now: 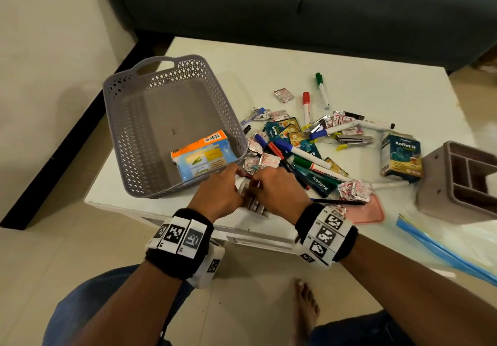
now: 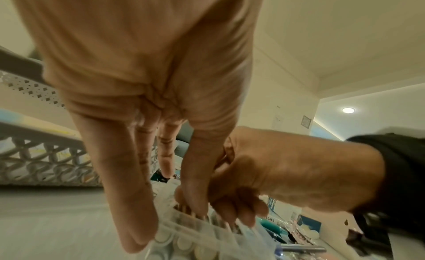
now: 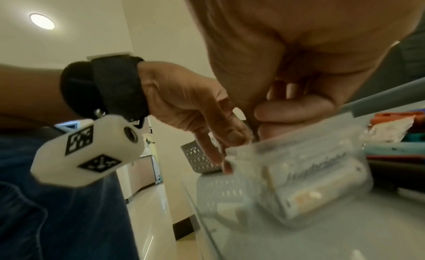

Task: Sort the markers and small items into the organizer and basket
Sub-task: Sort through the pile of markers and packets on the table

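Lower centre of the head view: left hand point(image 1: 219, 193) and right hand point(image 1: 277, 191) both pinch the clear plastic battery pack point(image 1: 254, 204) at the white worktop's point(image 1: 349, 57) near edge, grip steadying it beside the grey lattice basket point(image 1: 129, 119), likely its destination.

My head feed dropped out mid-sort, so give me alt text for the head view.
Both hands, left hand and right hand, pinch a clear plastic case at the near edge of the white table. A grey basket holding one packet stands left; markers and sachets lie scattered right, beside the organizer.
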